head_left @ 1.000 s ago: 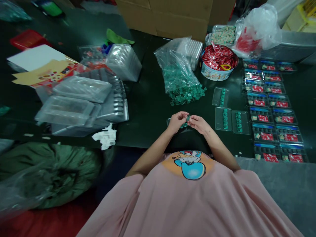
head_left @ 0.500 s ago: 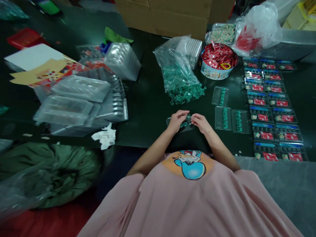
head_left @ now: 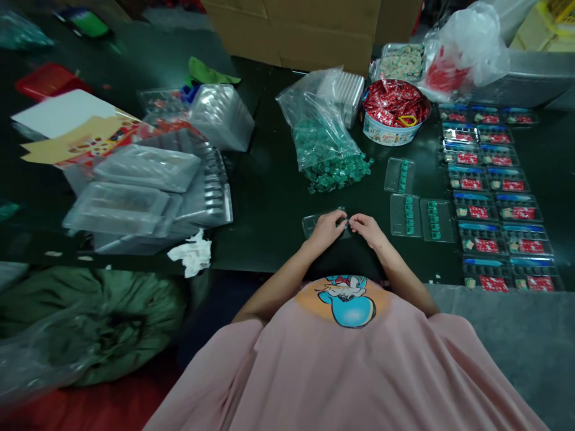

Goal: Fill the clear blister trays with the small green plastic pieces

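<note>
My left hand (head_left: 329, 229) is over a clear plastic tray (head_left: 309, 224) near the table's front edge, fingers bent together and partly covering the tray. Close beside it, my right hand (head_left: 366, 228) has its fingertips pinched at the tray's right end. Whatever lies between the fingertips is too small to make out. Beyond the hands, small green pieces (head_left: 339, 173) spill from an open clear bag (head_left: 321, 129). To the right lie clear trays, each with a row of green pieces (head_left: 409, 215), (head_left: 433, 220), (head_left: 403, 176).
A round tin (head_left: 390, 133) of red packets stands behind on the right. Rows of filled trays (head_left: 476, 212) lie at the far right. Stacked clear plastic trays (head_left: 130, 200) and white crumpled tissue (head_left: 193, 252) are at the left. A cardboard box (head_left: 305, 33) stands at the back.
My left hand has shifted slightly over the tray and covers more of its green pieces. The fingertips of my right hand have moved slightly down. The camera view has shifted a little.
</note>
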Tool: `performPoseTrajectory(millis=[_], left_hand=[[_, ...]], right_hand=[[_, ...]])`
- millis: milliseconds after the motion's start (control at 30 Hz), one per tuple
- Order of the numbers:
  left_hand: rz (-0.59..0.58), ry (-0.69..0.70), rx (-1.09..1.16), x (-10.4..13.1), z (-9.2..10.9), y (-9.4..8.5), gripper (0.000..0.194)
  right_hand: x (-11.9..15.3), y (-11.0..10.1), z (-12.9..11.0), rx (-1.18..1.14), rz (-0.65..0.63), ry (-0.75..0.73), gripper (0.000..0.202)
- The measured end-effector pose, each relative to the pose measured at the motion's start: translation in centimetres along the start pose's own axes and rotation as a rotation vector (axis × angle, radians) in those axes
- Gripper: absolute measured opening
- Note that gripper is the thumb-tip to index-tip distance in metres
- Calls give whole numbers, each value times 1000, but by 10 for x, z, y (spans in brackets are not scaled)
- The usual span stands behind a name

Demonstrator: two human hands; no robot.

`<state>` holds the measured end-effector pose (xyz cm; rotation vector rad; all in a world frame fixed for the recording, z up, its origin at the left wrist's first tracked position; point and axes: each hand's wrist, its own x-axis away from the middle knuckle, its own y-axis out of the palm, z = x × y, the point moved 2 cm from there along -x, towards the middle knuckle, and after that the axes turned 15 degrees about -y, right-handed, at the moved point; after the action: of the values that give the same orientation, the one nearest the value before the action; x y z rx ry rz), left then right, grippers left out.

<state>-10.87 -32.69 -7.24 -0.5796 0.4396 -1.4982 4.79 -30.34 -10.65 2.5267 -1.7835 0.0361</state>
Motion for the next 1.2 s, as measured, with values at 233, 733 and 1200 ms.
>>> performPoseTrajectory(millis=[233,733,1200], left_hand=[[-32,35,-50,-2,-6,5,21],[-85,201,-325,-1,-15,16,24],[-42,141,-273,8,-11,-3,31]], right_hand=[[0,-8,4,-22,6,25,27],[-1,-8,6,-91,48,30,30],[2,-11,1,383,82,-266,8]])
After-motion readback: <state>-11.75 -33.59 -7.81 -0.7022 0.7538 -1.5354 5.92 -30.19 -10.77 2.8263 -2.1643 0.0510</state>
